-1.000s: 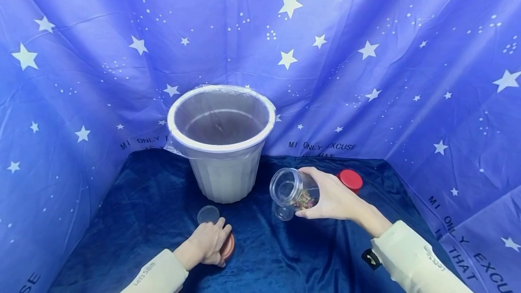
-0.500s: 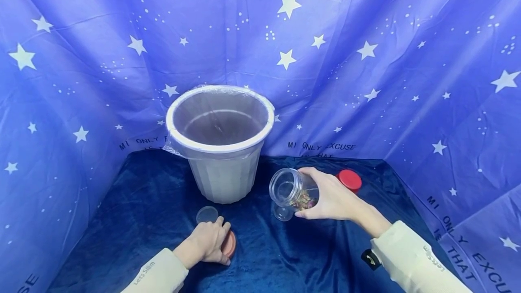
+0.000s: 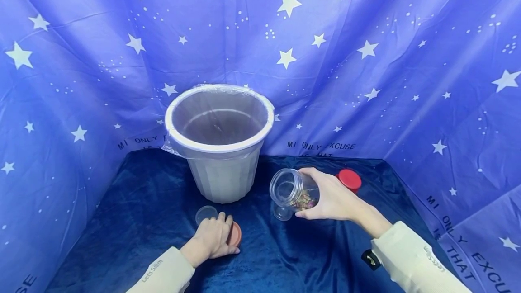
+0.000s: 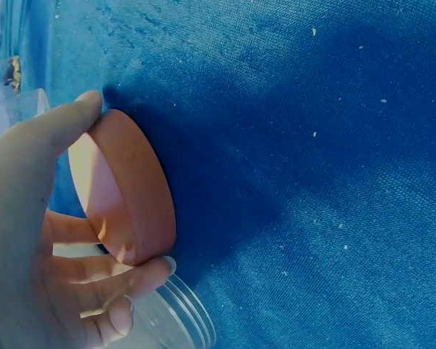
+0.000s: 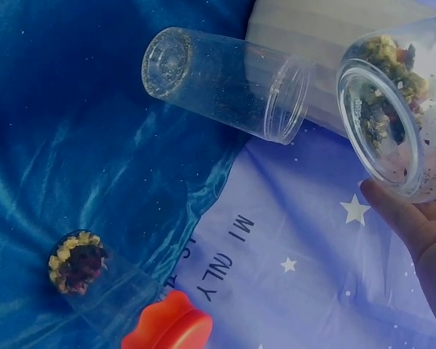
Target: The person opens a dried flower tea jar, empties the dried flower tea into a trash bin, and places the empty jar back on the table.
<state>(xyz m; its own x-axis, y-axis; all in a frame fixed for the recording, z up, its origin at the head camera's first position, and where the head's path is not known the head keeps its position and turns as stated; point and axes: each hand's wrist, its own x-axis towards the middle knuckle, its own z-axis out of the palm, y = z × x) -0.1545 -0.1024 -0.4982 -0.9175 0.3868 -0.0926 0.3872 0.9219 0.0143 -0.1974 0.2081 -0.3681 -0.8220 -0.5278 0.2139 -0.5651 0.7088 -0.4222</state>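
My left hand (image 3: 211, 237) grips an orange-pink round lid (image 4: 142, 189) between thumb and fingers. The lid's hollow underside faces the palm in the left wrist view. Beyond the fingertips is the threaded rim of a clear jar (image 4: 192, 316), partly hidden by the hand. My right hand (image 3: 331, 196) holds a clear jar (image 3: 286, 187) tilted, its open mouth facing left. Dried flowers and bits (image 5: 392, 94) lie along its lower side. Below the held jar, another clear jar (image 5: 218, 83) shows without a lid, mostly hidden in the head view.
A ribbed white bin (image 3: 225, 180) with a clear liner stands at the back. Behind the right hand is a jar with a red lid (image 3: 349, 180), holding yellow and dark red pieces (image 5: 78, 262). Dark blue cloth (image 3: 138, 202) covers the table; starry curtains (image 3: 228, 21) surround it.
My left hand has shifted slightly right and away from me with the orange-pink lid, more of which shows now. The right hand and its tilted jar have stayed nearly still.
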